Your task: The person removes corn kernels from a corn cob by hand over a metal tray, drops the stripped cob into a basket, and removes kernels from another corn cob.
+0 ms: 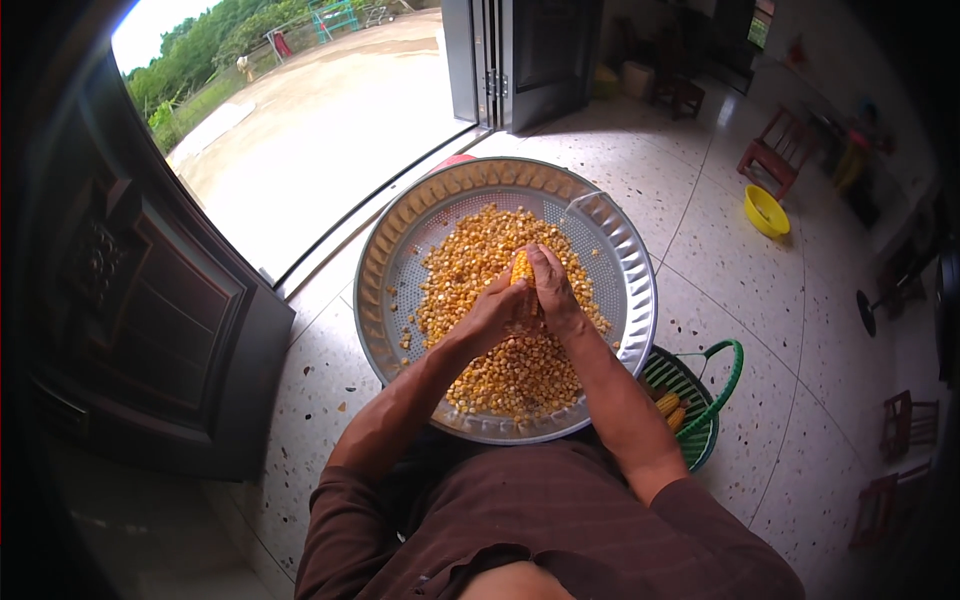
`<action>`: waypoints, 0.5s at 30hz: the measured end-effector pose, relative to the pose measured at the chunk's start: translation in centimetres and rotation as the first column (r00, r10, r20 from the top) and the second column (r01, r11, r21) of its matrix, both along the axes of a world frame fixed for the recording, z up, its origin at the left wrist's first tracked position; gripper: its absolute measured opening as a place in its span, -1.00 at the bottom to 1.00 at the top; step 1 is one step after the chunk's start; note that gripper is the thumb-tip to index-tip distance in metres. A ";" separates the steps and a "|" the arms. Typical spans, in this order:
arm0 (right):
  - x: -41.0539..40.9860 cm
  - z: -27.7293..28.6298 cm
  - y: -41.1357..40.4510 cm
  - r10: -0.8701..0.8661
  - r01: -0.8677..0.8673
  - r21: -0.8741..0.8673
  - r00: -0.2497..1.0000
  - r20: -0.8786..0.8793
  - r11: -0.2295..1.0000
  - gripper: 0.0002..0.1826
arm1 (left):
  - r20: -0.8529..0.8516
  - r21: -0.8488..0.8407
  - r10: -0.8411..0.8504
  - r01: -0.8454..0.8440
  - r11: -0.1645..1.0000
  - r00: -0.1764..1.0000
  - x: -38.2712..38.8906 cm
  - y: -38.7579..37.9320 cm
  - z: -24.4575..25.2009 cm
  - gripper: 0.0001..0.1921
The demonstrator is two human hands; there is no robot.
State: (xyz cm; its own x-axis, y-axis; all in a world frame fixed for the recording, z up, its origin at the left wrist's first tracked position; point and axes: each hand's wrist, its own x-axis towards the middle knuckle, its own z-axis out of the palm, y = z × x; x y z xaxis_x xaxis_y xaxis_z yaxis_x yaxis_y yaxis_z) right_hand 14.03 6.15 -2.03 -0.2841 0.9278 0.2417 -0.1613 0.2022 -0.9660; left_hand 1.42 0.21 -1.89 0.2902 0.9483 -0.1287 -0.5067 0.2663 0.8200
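Between my two hands is an ear of dried yellow corn [523, 270], its far end showing kernels. My left hand [498, 306] wraps the ear from the left, while my right hand [551, 281] presses on it from the right. Both are held above a wide round metal pan [637, 300] with a perforated bottom and fluted wall. Loose corn kernels [517, 379] are heaped across the middle of the pan, with a few scattered towards its left side. The lower part of the ear is largely hidden by my fingers.
At the pan's right stands a green woven basket [705, 442] with several corn ears [670, 409] inside. A yellow basin [766, 211] and a red wooden chair [780, 154] are farther right on the terrazzo floor [720, 300]. A dark door [172, 300] stands at left beside the bright doorway.
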 end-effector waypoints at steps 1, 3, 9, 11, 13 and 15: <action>0.1 0.3 -0.2 0.021 -0.021 -0.013 1.000 -0.001 1.000 -0.44 | 0.024 -0.047 0.022 -0.021 0.999 0.999 0.1 -0.2 0.5 -0.68; 0.7 0.2 0.3 0.038 -0.039 -0.022 0.999 -0.004 0.999 -0.45 | 0.049 -0.016 0.003 -0.002 1.000 0.999 0.4 -0.4 1.1 -0.65; 0.7 0.0 0.4 0.202 -0.206 -0.084 0.978 -0.047 0.975 -0.41 | 0.051 -0.025 -0.040 0.041 0.999 0.998 -0.6 0.0 0.4 -0.58; 0.3 -0.5 0.5 0.062 -0.062 -0.029 0.998 0.001 0.998 -0.43 | 0.037 -0.043 -0.051 0.053 0.998 0.998 -0.6 0.4 0.4 -0.58; 0.3 -0.1 0.3 0.103 -0.102 -0.021 0.994 0.045 0.995 -0.47 | -0.079 0.075 -0.086 0.092 0.993 0.993 -1.2 0.5 -0.1 -0.53; 0.5 0.0 0.2 0.141 -0.140 -0.013 0.986 0.089 0.990 -0.49 | -0.125 0.137 -0.063 0.080 0.987 0.990 -1.0 0.6 -0.7 -0.52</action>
